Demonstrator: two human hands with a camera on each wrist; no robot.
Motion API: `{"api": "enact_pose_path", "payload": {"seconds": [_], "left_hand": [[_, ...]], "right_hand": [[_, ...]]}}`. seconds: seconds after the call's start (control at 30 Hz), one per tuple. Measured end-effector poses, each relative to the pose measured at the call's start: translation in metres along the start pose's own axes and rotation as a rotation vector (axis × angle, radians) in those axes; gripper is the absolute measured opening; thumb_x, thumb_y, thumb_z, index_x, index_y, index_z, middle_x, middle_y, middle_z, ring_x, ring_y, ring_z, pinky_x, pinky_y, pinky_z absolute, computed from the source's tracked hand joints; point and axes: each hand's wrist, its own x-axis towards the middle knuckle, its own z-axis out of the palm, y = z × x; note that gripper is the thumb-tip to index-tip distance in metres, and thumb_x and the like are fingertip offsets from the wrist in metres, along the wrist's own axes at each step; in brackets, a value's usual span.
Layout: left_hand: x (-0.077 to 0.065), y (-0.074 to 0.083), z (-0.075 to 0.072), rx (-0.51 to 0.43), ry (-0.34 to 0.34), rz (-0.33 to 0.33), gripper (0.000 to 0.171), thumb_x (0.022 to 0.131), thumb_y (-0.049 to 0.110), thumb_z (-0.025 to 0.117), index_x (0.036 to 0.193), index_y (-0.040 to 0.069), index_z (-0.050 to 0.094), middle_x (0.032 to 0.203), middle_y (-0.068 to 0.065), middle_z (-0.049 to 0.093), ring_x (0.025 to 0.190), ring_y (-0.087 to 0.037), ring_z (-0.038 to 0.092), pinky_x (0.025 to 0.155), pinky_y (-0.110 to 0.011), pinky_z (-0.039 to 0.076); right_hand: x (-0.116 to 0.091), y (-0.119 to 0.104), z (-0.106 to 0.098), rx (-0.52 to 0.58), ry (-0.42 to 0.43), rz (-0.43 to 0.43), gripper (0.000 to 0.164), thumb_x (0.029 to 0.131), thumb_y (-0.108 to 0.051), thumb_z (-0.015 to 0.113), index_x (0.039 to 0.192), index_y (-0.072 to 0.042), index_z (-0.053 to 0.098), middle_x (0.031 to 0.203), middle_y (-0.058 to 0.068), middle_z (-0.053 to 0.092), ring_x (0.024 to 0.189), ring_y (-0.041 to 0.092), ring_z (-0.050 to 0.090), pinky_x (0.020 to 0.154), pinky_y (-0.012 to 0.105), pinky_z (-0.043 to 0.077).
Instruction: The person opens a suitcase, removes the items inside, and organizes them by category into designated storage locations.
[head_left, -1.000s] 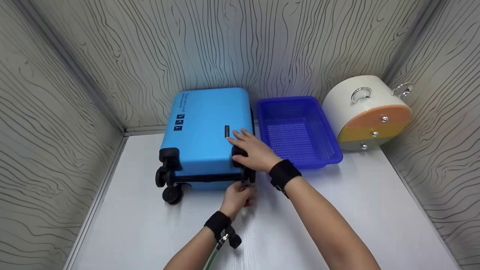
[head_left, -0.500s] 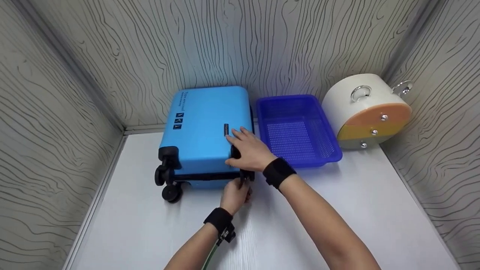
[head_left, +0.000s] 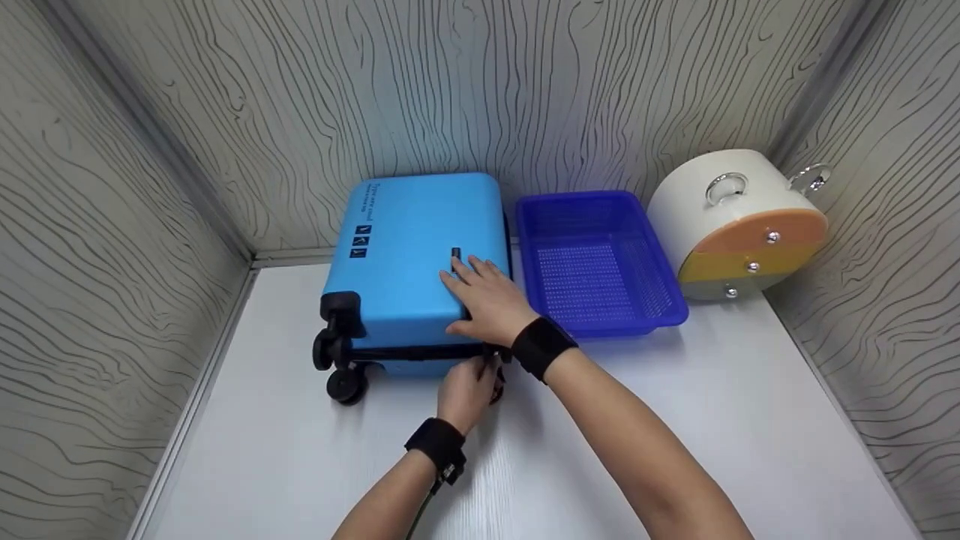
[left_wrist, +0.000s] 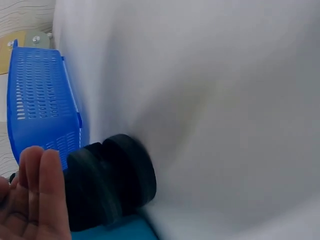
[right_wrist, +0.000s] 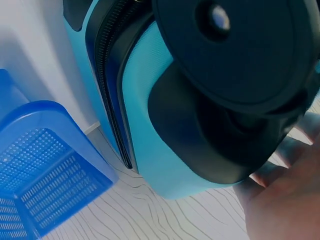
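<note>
A light blue suitcase [head_left: 427, 255] lies flat against the back wall, its black wheels [head_left: 345, 367] facing the person. The right hand [head_left: 495, 304] rests spread on its near right corner, fingers over the top face. In the right wrist view those fingers [right_wrist: 295, 150] lie beside a black corner guard [right_wrist: 190, 135] and a large wheel [right_wrist: 245, 45]. The left hand [head_left: 466, 390] reaches to the zipper seam [head_left: 420, 352] below that corner. In the left wrist view some of its fingers [left_wrist: 50, 175] show beside a black wheel [left_wrist: 110, 180]; what the thumb and forefinger touch is hidden.
Right of the suitcase stands a blue perforated basket [head_left: 592, 285]. Beyond it is a white drum-shaped drawer box [head_left: 712, 195] with orange, yellow and grey drawers. Wood-grain panels [head_left: 465, 82] enclose the white tabletop [head_left: 285, 465].
The right hand has shifted left and further over the suitcase corner. The left hand has slid slightly left along the seam. The suitcase stays in place.
</note>
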Motion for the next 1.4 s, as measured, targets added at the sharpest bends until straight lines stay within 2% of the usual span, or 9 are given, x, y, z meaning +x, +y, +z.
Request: {"api": "enact_pose_path", "payload": {"seconds": [0.13,0.3,0.37,0.53,0.73,1.0,1.13,1.27,1.4], "left_hand": [[-0.002,-0.006,-0.006,0.104,0.032,0.07,0.034,0.108,0.027,0.054,0.081,0.015,0.071,0.063,0.011,0.059,0.051,-0.007,0.05,0.051,-0.028,0.041],[-0.009,-0.017,-0.017,0.17,0.068,0.12,0.026,0.107,0.025,0.055,0.101,0.016,0.079,0.07,0.013,0.062,0.057,-0.003,0.053,0.053,-0.027,0.044],[-0.011,-0.021,-0.023,0.176,0.071,0.113,0.027,0.108,0.027,0.055,0.107,0.016,0.079,0.07,0.013,0.062,0.056,-0.003,0.052,0.053,-0.027,0.043],[-0.017,-0.032,-0.038,0.198,0.082,0.081,0.031,0.109,0.032,0.052,0.1,0.017,0.078,0.066,0.011,0.061,0.053,-0.005,0.049,0.052,-0.028,0.041],[-0.024,-0.052,-0.062,0.259,0.164,0.041,0.03,0.107,0.034,0.055,0.104,0.016,0.079,0.071,0.014,0.063,0.059,-0.004,0.055,0.057,-0.031,0.046],[-0.03,-0.077,-0.095,0.408,0.317,0.123,0.023,0.103,0.025,0.065,0.103,0.009,0.081,0.084,-0.001,0.073,0.077,-0.023,0.066,0.07,-0.042,0.053],[-0.032,-0.085,-0.112,0.397,0.331,0.086,0.02,0.102,0.022,0.065,0.102,0.009,0.08,0.086,-0.002,0.073,0.081,-0.025,0.066,0.074,-0.044,0.054],[-0.033,-0.092,-0.125,0.371,0.336,0.051,0.02,0.102,0.022,0.066,0.103,0.008,0.08,0.086,-0.004,0.073,0.08,-0.025,0.067,0.072,-0.045,0.054],[-0.034,-0.098,-0.136,0.391,0.344,0.044,0.022,0.102,0.024,0.065,0.106,0.009,0.08,0.09,-0.006,0.075,0.082,-0.028,0.068,0.076,-0.046,0.053]], "right_hand": [[-0.001,-0.001,-0.001,-0.021,0.01,-0.019,0.089,0.095,-0.055,0.067,0.164,-0.017,0.024,0.169,0.013,0.019,0.155,0.035,0.012,0.125,0.047,0.009],[-0.002,0.0,-0.001,-0.029,0.015,-0.016,0.088,0.096,-0.056,0.066,0.164,-0.017,0.025,0.169,0.012,0.019,0.155,0.034,0.013,0.125,0.047,0.009],[-0.002,0.001,0.0,-0.026,0.017,-0.014,0.088,0.096,-0.056,0.065,0.164,-0.018,0.025,0.169,0.011,0.019,0.155,0.034,0.013,0.125,0.046,0.009],[-0.003,0.0,0.002,-0.009,0.038,-0.032,0.087,0.095,-0.056,0.066,0.163,-0.018,0.027,0.168,0.012,0.021,0.155,0.035,0.014,0.125,0.047,0.01],[-0.004,0.0,0.001,-0.018,0.058,-0.039,0.086,0.095,-0.056,0.066,0.163,-0.017,0.029,0.168,0.012,0.022,0.155,0.035,0.016,0.124,0.047,0.011],[-0.003,0.004,0.002,0.015,0.036,-0.031,0.086,0.096,-0.055,0.067,0.163,-0.018,0.027,0.168,0.012,0.02,0.155,0.034,0.013,0.125,0.047,0.009],[-0.003,0.005,0.004,0.028,0.032,-0.023,0.087,0.095,-0.055,0.067,0.163,-0.019,0.027,0.169,0.012,0.019,0.155,0.034,0.012,0.125,0.047,0.007],[-0.003,0.006,0.004,0.041,0.028,-0.021,0.087,0.095,-0.055,0.067,0.164,-0.019,0.026,0.169,0.011,0.018,0.156,0.033,0.011,0.125,0.046,0.006],[-0.002,0.005,0.005,0.044,0.026,-0.024,0.087,0.095,-0.055,0.067,0.164,-0.02,0.026,0.169,0.011,0.017,0.156,0.033,0.01,0.125,0.046,0.006]]}}
